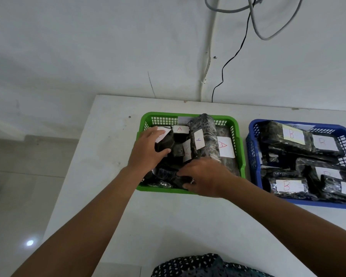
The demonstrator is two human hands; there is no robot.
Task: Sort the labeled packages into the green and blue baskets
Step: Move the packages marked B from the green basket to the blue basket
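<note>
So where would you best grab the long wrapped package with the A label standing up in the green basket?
Probably around the upper end of the long package, from above: it leans on the green basket far wall, top end clear, lower end near the right hand.

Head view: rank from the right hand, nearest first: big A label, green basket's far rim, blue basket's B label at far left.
1. Big A label, just beyond the right hand, in the green basket.
2. B label, to the right, in the blue basket.
3. Far rim, behind the packages.
</note>
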